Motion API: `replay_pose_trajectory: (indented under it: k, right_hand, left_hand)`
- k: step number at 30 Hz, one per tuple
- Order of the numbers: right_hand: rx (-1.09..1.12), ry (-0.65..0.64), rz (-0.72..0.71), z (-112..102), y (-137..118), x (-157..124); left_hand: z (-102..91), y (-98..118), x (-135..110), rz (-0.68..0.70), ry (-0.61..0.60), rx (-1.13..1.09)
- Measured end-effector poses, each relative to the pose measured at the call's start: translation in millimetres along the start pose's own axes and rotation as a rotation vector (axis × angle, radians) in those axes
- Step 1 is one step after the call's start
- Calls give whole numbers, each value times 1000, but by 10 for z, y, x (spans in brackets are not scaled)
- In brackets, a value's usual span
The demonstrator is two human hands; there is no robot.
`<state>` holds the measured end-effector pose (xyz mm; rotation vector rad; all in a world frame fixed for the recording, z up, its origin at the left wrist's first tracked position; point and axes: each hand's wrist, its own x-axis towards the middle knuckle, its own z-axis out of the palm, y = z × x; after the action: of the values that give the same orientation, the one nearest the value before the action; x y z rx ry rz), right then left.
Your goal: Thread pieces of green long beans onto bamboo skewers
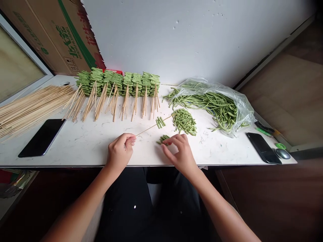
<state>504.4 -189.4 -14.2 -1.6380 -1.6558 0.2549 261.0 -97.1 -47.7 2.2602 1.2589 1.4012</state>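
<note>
My left hand pinches the near end of a thin wooden skewer, which slants up to the right. A few short cut green bean pieces are threaded crosswise on it, toward the far end. My right hand hovers over a small group of cut bean pieces, its thumb and fingers apart; the hand partly hides that group. Just beyond the right hand lies a heap of cut green beans, and the skewer's tip reaches its left side.
Stacked bean skewers line the back, sticks facing me. Bare skewers and a phone lie left. Long green beans spill from a plastic bag; another phone is far right. A cardboard box stands behind.
</note>
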Motion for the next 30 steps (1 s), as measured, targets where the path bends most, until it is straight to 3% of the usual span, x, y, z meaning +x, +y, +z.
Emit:
replay_pose_trajectory:
  k: [2,5,12,15,21,25,30]
  right_hand:
    - [-136,-38,-68,84,-23,-34]
    - [-273,-34,-60,162,-10,-44]
    - [-334,-111,-22,108,-50,-9]
    - [-133,-56,16,2,21,32]
    - [536,109,428,-308,448,190]
    - [833,144,463,-421,512,251]
    - [947,123,471,-445,396,269]
  left_hand:
    - [-2,-7,0,-3,-8,-1]
    - [-6,4,-5,20,-5,6]
    - [-14,26,-3,83,3,38]
    - [-15,27,-2,95,7,49]
    - [-22,52,5,143,9,55]
    - [-28,64,2,196,-11,56]
    - [-26,63,-9,267,-22,57]
